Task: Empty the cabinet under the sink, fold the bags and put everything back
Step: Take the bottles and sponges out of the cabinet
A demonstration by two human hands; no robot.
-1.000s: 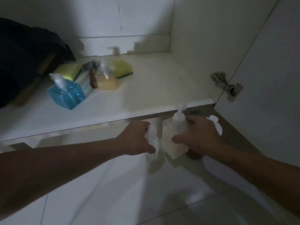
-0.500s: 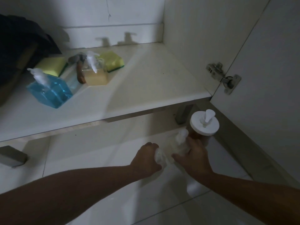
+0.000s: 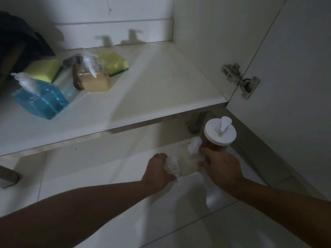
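Both hands low on the floor tiles, gripping dispensers in front of the open cabinet.

My left hand [image 3: 157,170] is clenched around a clear pump bottle [image 3: 172,166]; my right hand [image 3: 221,167] clasps a pale square dispenser [image 3: 188,161], touching it at 3 o'clock. A white-lidded jar [image 3: 220,134] stands just beside, at 1 o'clock. On the cabinet shelf [image 3: 161,90], at 10 o'clock, sit a blue soap bottle [image 3: 41,101], an amber one [image 3: 95,81] and two sponges [image 3: 114,63].

Floor tiles [image 3: 100,178]: glossy, smooth, reflective.
Cabinet shelf [image 3: 161,90]: smooth white laminate, faint sheen.
Hinge [image 3: 239,80]: bare metal.
Blue dispenser [image 3: 40,101]: clear plastic.
Sponges [image 3: 114,62]: matt foam.
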